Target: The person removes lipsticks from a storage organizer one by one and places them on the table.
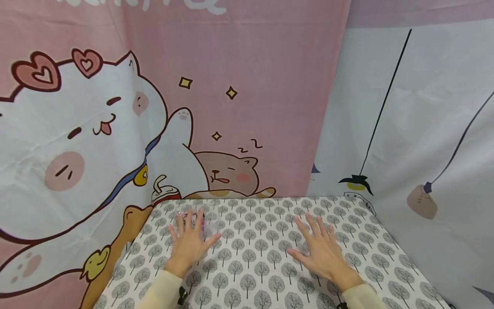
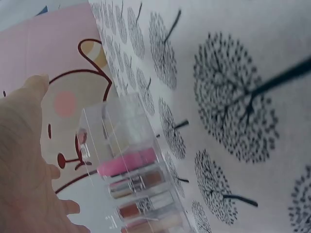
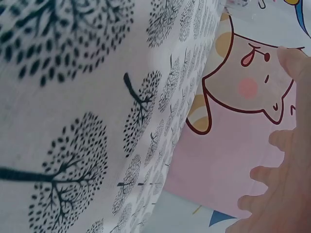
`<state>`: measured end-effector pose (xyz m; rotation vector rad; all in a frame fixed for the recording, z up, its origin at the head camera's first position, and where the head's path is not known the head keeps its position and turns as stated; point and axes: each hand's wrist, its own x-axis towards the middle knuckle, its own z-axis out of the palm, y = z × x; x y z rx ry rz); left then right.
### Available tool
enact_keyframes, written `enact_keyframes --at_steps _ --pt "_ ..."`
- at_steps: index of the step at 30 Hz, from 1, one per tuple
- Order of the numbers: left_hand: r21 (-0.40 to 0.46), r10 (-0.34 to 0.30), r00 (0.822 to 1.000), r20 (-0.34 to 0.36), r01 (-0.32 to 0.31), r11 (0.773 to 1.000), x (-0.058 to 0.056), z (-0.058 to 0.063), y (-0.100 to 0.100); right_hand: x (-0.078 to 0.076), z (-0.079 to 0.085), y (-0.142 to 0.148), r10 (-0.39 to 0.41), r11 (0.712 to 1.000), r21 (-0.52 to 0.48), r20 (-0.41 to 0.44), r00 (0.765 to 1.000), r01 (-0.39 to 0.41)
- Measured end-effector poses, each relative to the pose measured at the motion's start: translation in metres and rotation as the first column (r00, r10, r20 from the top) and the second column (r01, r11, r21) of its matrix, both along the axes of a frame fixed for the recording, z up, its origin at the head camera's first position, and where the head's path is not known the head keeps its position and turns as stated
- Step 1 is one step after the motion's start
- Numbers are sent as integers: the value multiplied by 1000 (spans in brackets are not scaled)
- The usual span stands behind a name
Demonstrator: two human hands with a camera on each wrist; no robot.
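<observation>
My left hand (image 1: 188, 249) has its fingers spread, near a clear plastic box (image 1: 212, 219) at the far left of the table. In the head view the fingers cover part of that box. The left wrist view shows a bright pink tube (image 2: 127, 162) in it, beside several small clear-and-coloured tubes that look like lip cosmetics. A gap separates the hand from the box in that view. My right hand (image 1: 322, 253), fingers apart, is over the right part of the table and holds nothing.
A white cloth with grey trees covers the table (image 1: 248, 283). Behind it hangs a pink curtain (image 1: 270, 107) with cartoon cats. A pale curtain (image 1: 444, 128) with line drawings is on the right.
</observation>
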<state>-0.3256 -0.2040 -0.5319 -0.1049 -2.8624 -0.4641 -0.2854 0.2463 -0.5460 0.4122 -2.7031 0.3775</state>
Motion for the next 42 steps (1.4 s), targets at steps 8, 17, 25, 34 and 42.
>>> enact_keyframes --at_steps 8,17,25,34,42 --pt "18 12 1000 -1 -12 1000 -12 -2 -14 -2 1 -5 3 1000 29 3 1000 -3" --pt "35 29 999 39 -31 999 -30 -4 -35 -5 5 -19 37 999 17 -8 999 -36" --pt "119 16 999 31 -19 993 -46 -8 -53 -10 8 -29 74 997 29 -14 997 -74" --pt "239 -5 997 80 -14 971 -55 -11 -69 -15 12 -44 111 994 22 -24 994 -110" --pt "246 7 997 77 -26 969 -66 -16 -79 -20 15 -56 136 990 38 -19 991 -135"
